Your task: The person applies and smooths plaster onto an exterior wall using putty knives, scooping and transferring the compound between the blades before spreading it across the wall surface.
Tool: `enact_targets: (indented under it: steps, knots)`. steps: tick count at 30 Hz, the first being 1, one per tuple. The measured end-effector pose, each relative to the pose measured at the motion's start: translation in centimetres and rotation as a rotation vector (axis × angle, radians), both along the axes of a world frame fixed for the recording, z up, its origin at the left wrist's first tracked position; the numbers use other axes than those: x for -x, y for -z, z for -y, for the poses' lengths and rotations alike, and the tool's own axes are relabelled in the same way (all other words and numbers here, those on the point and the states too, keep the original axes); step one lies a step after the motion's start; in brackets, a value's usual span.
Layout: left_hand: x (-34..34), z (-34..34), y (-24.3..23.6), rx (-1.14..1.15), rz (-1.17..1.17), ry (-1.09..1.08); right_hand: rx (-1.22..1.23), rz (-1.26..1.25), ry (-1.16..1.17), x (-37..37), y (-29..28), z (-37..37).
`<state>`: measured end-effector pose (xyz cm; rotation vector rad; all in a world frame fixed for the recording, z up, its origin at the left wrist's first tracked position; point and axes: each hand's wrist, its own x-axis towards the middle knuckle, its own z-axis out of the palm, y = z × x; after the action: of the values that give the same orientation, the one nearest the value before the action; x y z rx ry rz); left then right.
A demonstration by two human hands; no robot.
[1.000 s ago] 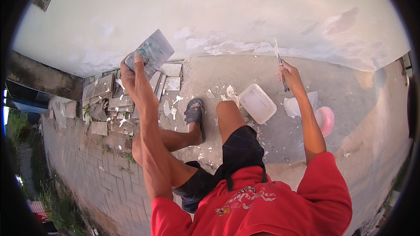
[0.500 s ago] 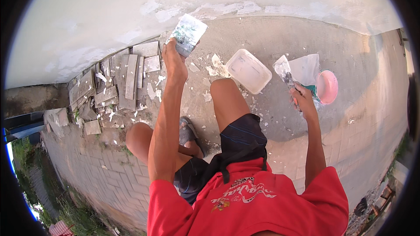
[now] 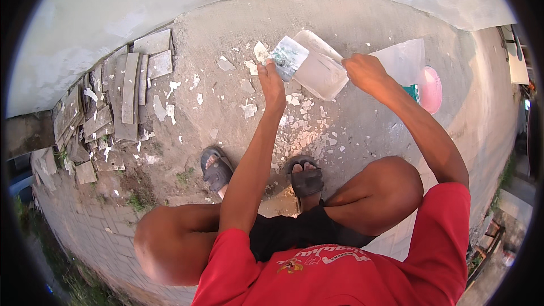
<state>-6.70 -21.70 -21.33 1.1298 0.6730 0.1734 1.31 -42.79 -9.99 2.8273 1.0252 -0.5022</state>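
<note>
My left hand (image 3: 272,86) grips a flat square plate (image 3: 289,58), smeared white and green, by its near-left corner. The plate overlaps the left side of a white rectangular plastic tray (image 3: 322,86) on the ground. My right hand (image 3: 365,72) is closed at the tray's right edge, around the handle of the putty knife. In this view the knife is mostly hidden by the hand, and its blade is hard to make out against the pale tray.
Right of the tray lie a pink bucket (image 3: 430,90) and a whitish translucent sheet (image 3: 403,59). Broken boards (image 3: 129,88) are piled along the wall (image 3: 113,28) at left. Paint flakes (image 3: 309,130) litter the ground before my sandalled feet (image 3: 306,180).
I have squatted lower, with both knees apart. My left hand brought the plate right and down to the tray; my right hand moved the putty knife left and up to the tray's edge.
</note>
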Motion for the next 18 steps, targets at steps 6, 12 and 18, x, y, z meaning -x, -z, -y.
enact_targets:
  steps: [6,12,18]
  knots:
    - [0.8,1.4,0.3,-0.039,-0.026,-0.075,-0.096,0.142,-0.138,3.4,3.8,0.2]
    - [1.2,1.5,0.7,-0.157,-0.04,-0.048,-0.219,-0.09,0.032,6.4,2.7,-1.1]
    - [1.6,1.3,-1.0,0.174,-0.046,-0.048,-0.502,-0.512,0.556,6.7,2.5,1.2]
